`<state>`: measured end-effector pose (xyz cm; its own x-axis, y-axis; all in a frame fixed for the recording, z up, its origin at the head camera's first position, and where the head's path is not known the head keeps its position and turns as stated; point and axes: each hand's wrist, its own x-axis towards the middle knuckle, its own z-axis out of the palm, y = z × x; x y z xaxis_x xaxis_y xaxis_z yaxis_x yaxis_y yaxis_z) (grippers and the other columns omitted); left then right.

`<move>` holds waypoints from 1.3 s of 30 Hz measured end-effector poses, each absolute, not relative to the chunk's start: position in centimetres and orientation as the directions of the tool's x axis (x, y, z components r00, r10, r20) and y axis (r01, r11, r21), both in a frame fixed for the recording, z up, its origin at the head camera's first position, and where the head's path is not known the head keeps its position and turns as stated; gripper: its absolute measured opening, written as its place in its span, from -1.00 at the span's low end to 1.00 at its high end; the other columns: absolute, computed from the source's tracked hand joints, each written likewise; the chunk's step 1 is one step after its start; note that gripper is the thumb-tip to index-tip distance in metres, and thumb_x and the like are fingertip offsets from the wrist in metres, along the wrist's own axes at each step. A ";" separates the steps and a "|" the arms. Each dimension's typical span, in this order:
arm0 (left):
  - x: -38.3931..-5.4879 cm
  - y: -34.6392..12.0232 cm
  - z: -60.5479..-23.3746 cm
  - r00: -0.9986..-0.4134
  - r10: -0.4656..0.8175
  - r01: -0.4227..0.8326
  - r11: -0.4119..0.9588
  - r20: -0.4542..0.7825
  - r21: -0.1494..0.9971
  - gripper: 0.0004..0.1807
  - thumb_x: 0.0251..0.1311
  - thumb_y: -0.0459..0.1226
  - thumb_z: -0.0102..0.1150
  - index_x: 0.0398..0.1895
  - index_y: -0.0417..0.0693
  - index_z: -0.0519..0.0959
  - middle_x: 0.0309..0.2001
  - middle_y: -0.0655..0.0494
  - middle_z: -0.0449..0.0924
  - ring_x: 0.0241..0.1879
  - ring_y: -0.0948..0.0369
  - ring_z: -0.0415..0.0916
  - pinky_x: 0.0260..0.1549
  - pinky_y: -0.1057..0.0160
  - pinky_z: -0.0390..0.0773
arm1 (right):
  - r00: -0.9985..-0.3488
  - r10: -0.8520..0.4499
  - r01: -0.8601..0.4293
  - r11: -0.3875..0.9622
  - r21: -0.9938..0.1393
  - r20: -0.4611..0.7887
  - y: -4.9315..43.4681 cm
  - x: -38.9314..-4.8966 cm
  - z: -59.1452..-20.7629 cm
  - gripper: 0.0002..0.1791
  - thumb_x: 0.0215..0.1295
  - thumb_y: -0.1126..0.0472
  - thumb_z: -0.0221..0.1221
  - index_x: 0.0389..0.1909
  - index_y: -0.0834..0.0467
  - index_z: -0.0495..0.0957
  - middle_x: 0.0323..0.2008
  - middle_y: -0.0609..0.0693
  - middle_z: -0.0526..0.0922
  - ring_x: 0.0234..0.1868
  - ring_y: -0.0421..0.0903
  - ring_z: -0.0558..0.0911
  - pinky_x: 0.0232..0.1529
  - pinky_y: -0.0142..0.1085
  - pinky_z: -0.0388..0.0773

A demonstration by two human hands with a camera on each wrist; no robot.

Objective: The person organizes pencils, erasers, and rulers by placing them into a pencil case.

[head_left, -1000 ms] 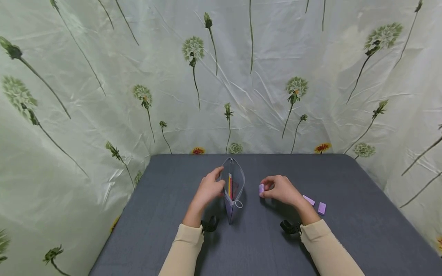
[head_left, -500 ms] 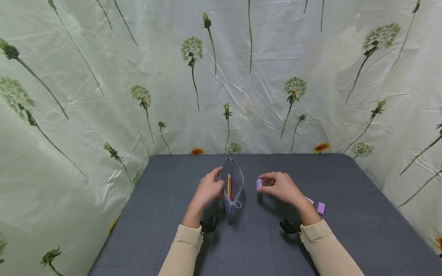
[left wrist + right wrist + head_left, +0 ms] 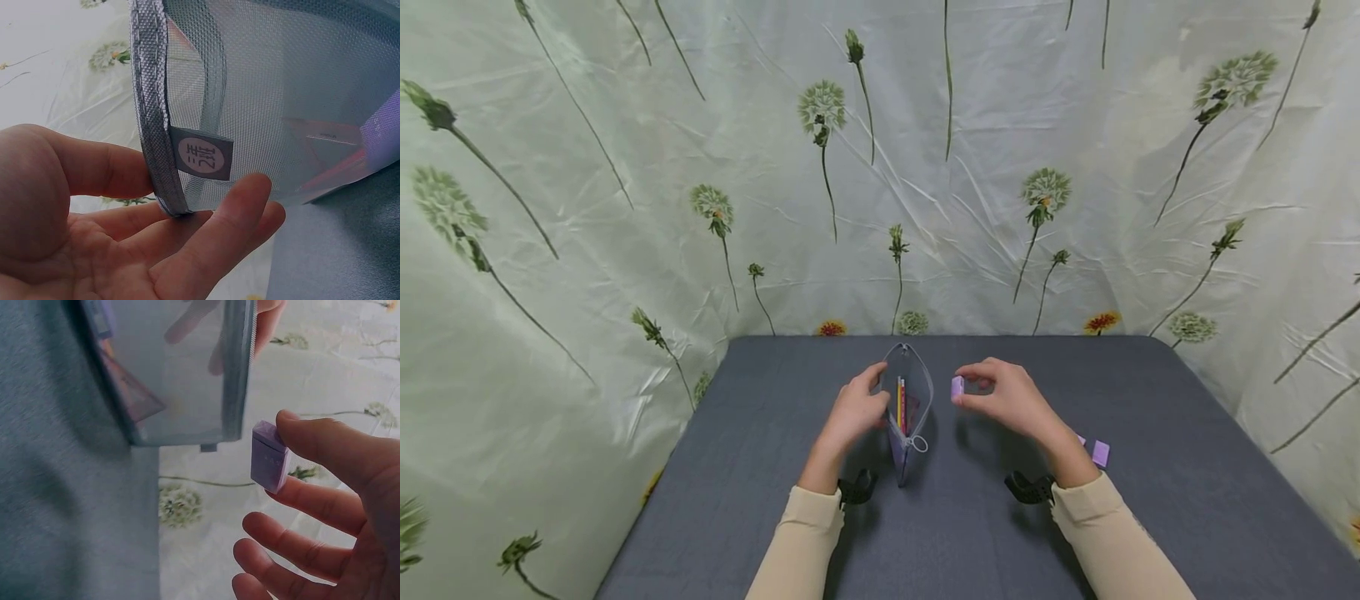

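Note:
A grey see-through mesh pencil case stands upright on the table, its zipped mouth spread wide. My left hand grips its left rim, thumb and fingers on either side of the edge near a small tag. Inside the case are a yellow and a red pencil, a reddish triangular piece and something purple. To the right of the case, my right hand pinches a small purple eraser between thumb and index finger, raised above the table. Its other fingers are spread loosely.
Two more purple blocks lie on the dark table by my right wrist: one block is in full view, the other mostly hidden behind the wrist. A zip pull ring hangs at the case's near end. A floral curtain hangs behind the table.
My right hand has risen and moved a little left with the eraser, closer to the pencil case. The left hand keeps its grip on the rim.

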<state>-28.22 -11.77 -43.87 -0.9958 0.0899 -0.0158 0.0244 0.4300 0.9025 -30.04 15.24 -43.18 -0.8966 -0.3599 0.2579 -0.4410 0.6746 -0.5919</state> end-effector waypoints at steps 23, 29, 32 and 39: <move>-28.5 -11.8 -44.6 -0.996 0.084 0.026 0.428 -0.011 0.903 -0.36 0.34 -0.34 0.00 0.51 0.03 0.31 0.43 -0.23 0.29 -0.50 0.03 0.61 -0.42 0.12 0.64 | -0.855 -0.422 -0.517 0.653 -0.554 0.300 10.9 -30.1 -42.0 -0.49 0.13 -0.09 0.46 0.11 -0.02 0.70 0.15 0.02 0.53 0.17 0.09 0.49 0.06 0.11 0.48; -28.5 -11.7 -44.5 -0.997 0.080 0.016 0.420 -0.019 0.907 -0.37 0.34 -0.32 0.03 0.50 0.02 0.33 0.42 -0.22 0.31 -0.19 0.06 0.64 -0.39 0.12 0.66 | -0.846 -0.439 -0.532 0.654 -0.538 0.302 9.9 -30.3 -42.4 -0.51 0.14 -0.08 0.45 0.09 -0.03 0.71 0.26 0.10 0.47 0.28 0.14 0.39 0.16 0.16 0.39; -28.4 -11.8 -44.4 -0.997 0.078 0.016 0.420 -0.019 0.908 -0.38 0.33 -0.33 0.04 0.50 -0.01 0.33 0.42 -0.24 0.31 -0.20 0.08 0.63 -0.39 0.11 0.65 | -0.842 -0.446 -0.538 0.663 -0.520 0.303 9.4 -30.4 -42.5 -0.53 0.14 -0.08 0.46 0.08 -0.04 0.72 0.34 0.14 0.41 0.35 0.19 0.33 0.20 0.21 0.35; -28.3 -11.9 -44.1 -0.997 0.081 0.031 0.424 -0.004 0.905 -0.37 0.32 -0.35 0.02 0.50 -0.05 0.32 0.41 -0.25 0.31 -0.38 0.13 0.63 -0.39 0.08 0.66 | -0.839 -0.449 -0.545 0.676 -0.497 0.309 8.4 -30.6 -42.5 -0.55 0.14 -0.07 0.46 0.06 -0.06 0.73 0.46 0.12 0.26 0.47 0.20 0.18 0.23 0.27 0.32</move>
